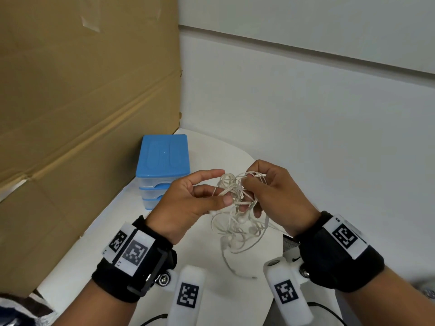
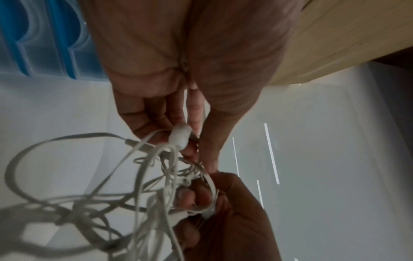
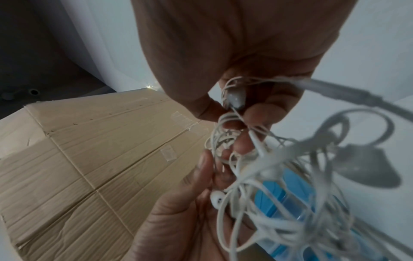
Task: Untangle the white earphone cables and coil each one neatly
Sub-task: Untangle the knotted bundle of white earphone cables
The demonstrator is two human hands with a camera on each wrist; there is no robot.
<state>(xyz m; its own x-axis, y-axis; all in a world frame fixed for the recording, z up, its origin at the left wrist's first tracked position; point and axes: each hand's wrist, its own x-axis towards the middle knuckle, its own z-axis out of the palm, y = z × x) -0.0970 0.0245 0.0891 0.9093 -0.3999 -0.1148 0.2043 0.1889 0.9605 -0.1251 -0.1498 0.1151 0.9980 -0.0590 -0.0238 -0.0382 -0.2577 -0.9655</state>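
A tangled bunch of white earphone cables [image 1: 235, 215] hangs between my two hands above the round white table [image 1: 131, 243]. My left hand [image 1: 222, 195] pinches a strand between thumb and fingers on the bunch's left side, with the forefinger stretched out above. My right hand [image 1: 249, 184] curls its fingers round the upper loops on the right. Loose loops and a plug end [image 1: 254, 277] trail down onto the table. In the left wrist view an earbud [image 2: 180, 136] lies against my left fingers. The right wrist view shows another earbud [image 3: 216, 199] near the left palm.
A small clear drawer unit with a blue lid [image 1: 162, 158] stands at the table's back left. A large cardboard sheet [image 1: 82, 102] leans along the left side. A white wall [image 1: 306, 102] is behind, and the table's curved edge runs close on the right.
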